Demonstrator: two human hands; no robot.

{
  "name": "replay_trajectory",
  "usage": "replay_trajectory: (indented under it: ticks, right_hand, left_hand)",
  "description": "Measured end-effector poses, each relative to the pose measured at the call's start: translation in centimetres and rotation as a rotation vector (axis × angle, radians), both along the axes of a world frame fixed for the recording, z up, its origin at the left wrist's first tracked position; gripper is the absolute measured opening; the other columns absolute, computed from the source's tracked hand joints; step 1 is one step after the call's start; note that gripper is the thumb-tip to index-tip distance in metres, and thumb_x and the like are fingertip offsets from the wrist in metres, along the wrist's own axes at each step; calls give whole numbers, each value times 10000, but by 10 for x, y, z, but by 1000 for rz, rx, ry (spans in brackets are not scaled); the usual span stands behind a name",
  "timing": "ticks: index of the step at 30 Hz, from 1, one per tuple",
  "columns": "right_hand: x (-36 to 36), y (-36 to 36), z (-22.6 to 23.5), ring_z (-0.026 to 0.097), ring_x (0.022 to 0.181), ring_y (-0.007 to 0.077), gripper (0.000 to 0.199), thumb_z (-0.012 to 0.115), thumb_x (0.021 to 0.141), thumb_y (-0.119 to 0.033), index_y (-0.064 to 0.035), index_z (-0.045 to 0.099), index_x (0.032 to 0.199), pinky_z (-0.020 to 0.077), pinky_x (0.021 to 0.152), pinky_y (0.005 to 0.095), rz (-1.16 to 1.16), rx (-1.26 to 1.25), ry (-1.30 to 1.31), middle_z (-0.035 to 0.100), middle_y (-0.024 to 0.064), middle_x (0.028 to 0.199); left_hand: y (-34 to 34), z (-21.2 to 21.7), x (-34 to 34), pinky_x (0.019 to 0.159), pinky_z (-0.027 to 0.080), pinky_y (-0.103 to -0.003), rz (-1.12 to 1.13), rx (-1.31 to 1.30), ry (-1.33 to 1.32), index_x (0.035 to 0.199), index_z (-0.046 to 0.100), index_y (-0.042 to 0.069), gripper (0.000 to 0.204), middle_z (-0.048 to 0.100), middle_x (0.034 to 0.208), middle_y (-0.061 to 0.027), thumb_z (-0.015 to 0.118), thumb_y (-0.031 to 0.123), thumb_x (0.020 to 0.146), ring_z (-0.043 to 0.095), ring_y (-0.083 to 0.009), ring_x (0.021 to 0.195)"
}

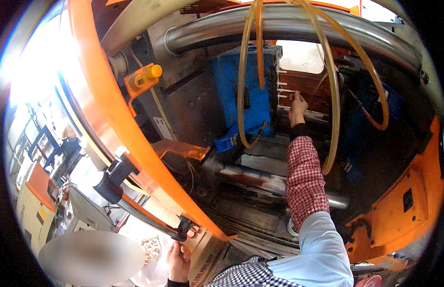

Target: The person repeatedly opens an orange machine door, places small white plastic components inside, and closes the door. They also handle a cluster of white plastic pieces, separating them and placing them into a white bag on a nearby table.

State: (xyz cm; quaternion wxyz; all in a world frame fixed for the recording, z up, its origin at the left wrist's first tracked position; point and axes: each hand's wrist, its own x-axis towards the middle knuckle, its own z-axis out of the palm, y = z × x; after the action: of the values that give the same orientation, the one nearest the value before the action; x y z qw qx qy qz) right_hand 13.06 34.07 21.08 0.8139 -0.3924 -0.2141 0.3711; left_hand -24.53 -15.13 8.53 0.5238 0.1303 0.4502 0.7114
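My right hand (298, 109) reaches deep into the machine, its fingers pinched at the end of a thin white plastic piece (288, 91). Several similar short white pieces (281, 83) stick out from the right face of the blue mould block (235, 95). Checked cloth covers my right forearm. Low in the picture, my left hand (179, 260) has its fingers curled, just below the lower end of the long black and orange door handle (150, 215). What the left fingers hold, if anything, is hidden.
Yellowish hoses (334, 95) hang in loops on both sides of my right arm. A thick steel bar (289, 25) crosses above, another bar (253, 176) below. The orange door frame (131, 138) slants along the left. A bag of small pale pieces (150, 248) lies near my left hand.
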Motion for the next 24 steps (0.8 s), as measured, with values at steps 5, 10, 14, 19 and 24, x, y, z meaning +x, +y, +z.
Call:
replay_trajectory:
  ticks: [5, 10, 14, 19, 24]
  right_hand:
    - [-6, 34, -20, 529, 623, 136, 218, 551, 914, -196, 15, 604, 920, 452, 569, 296, -54, 13, -67, 617, 79, 758]
    - [47, 67, -32, 304, 397, 117, 360, 605, 872, -347, 13, 622, 863, 274, 405, 316, -211, 38, -209, 426, 34, 473]
    - [8, 34, -16, 564, 602, 145, 257, 592, 887, -169, 73, 604, 972, 478, 572, 298, -51, 84, 16, 628, 90, 762]
    - [17, 27, -6, 476, 514, 163, 310, 583, 896, -270, 30, 634, 957, 377, 486, 356, -264, 37, -73, 609, 95, 686]
    - [-6, -7, 2, 569, 736, 232, 326, 496, 928, -258, 25, 607, 1045, 460, 662, 354, -486, -200, -164, 635, 125, 928]
  left_hand:
    - [-33, -14, 19, 465, 358, -201, -133, -108, 45, 1007, 550, -19, 252, 501, 656, -17, 478, 215, 946, 443, -95, 531]
    - [-34, -25, 21, 565, 441, -223, -332, -160, 82, 1133, 513, -56, 304, 556, 786, -38, 435, 183, 961, 529, -122, 646]
    - [-43, -23, 27, 632, 478, -252, -291, -117, -13, 1136, 493, -67, 294, 578, 860, -91, 434, 159, 958, 553, -152, 684]
    - [-40, -22, 31, 672, 495, -284, -239, -60, -116, 967, 530, -48, 172, 608, 861, -150, 445, 100, 946, 582, -200, 697]
    - [-58, -29, 20, 628, 485, -244, -183, -53, -77, 955, 531, -12, 155, 608, 807, -105, 463, 127, 945, 580, -153, 670]
